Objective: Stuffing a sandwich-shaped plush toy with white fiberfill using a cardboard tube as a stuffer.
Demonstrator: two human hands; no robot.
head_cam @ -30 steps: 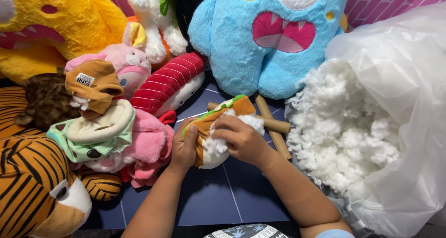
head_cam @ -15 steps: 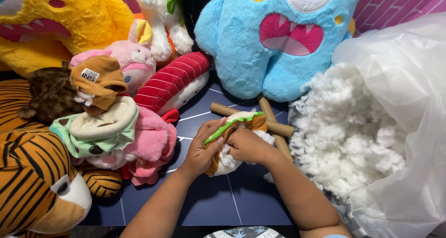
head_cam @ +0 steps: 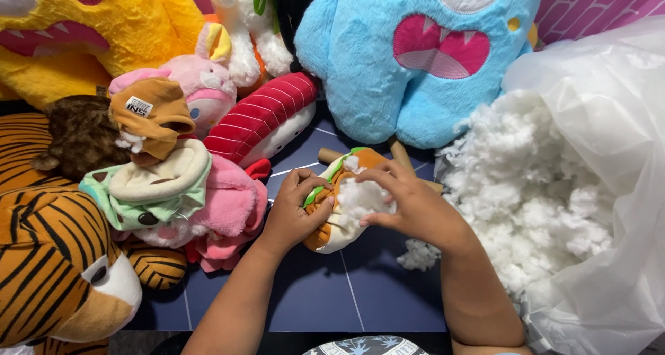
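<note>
Head view of two bare hands stuffing a small plush shell. The left hand [head_cam: 294, 213] grips the orange, cream and green plush shell [head_cam: 331, 232] by the rim of its opening, fingers curled over the edge. The right hand [head_cam: 409, 206] pinches a tuft of white fibre filling [head_cam: 357, 199] and presses it into the opening. The shell lies at the centre of the dark blue tiled floor [head_cam: 388, 299]. A clear plastic bag [head_cam: 609, 189] of loose filling sits at 3 o'clock from it, wooden sticks [head_cam: 402, 154] at 1 o'clock, a blue monster plush [head_cam: 388, 71] at 12 o'clock, a red-striped plush [head_cam: 260, 116] at 11 o'clock, a pile of unstuffed skins [head_cam: 173, 189] at 9 o'clock and a tiger plush [head_cam: 48, 258] at 8 o'clock. Judged good practice: hold the opening wide, feed small tufts, pack corners first.
</note>
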